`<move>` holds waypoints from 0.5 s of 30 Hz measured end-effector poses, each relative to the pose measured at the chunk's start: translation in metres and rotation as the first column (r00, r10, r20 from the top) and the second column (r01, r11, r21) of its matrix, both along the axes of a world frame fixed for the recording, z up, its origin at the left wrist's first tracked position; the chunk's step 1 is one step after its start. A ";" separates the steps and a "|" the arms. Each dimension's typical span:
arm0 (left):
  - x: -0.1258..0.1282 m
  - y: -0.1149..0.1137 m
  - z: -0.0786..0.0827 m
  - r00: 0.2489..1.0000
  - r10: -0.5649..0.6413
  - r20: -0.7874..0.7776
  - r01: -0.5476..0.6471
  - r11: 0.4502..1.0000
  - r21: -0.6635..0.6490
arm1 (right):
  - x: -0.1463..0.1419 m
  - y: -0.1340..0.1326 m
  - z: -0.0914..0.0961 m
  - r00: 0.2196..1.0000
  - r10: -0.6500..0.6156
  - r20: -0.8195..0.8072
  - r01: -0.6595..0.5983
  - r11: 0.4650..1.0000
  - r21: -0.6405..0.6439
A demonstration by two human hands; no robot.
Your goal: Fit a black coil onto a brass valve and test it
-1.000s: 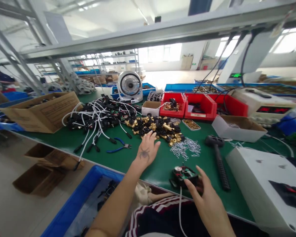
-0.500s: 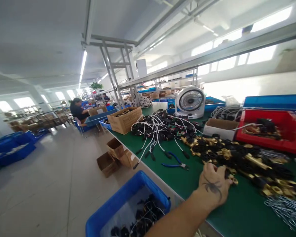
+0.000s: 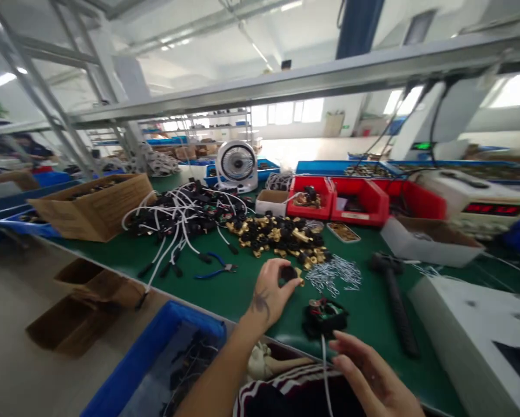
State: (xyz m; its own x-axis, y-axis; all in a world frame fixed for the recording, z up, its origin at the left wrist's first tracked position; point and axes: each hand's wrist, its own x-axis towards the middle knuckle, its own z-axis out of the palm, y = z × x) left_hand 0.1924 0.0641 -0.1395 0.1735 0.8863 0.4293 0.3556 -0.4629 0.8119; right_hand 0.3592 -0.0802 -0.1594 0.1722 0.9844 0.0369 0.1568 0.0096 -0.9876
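Black housing (image 3: 327, 315) lying between, near bench's (image 3: 373, 315) front edge, our left hand (image 3: 268, 288) is pinching a fitting (image 3: 288, 272), nearer right hand (image 3: 370, 373) empty.

A round black fitting (image 3: 288, 274) with a gold-coloured metal end is held just below frame centre; lower right lies an open black housing (image 3: 324, 328), green circuit board (image 3: 328, 311) showing, white cable (image 3: 325, 365) trailing down.
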 end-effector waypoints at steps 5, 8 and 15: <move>0.002 -0.059 0.035 0.915 -0.365 0.174 0.358 0.931 0.069 | -0.012 -0.011 0.031 0.879 0.034 -0.476 0.016 0.995 0.101; 0.003 -0.081 0.051 0.823 -0.544 0.166 0.535 0.839 0.098 | -0.017 -0.018 0.046 0.815 0.088 -0.573 -0.003 0.989 0.147; 0.010 -0.093 0.056 0.810 -0.567 0.150 0.546 0.823 0.159 | -0.018 -0.032 0.055 0.733 0.126 -0.668 -0.012 0.985 0.172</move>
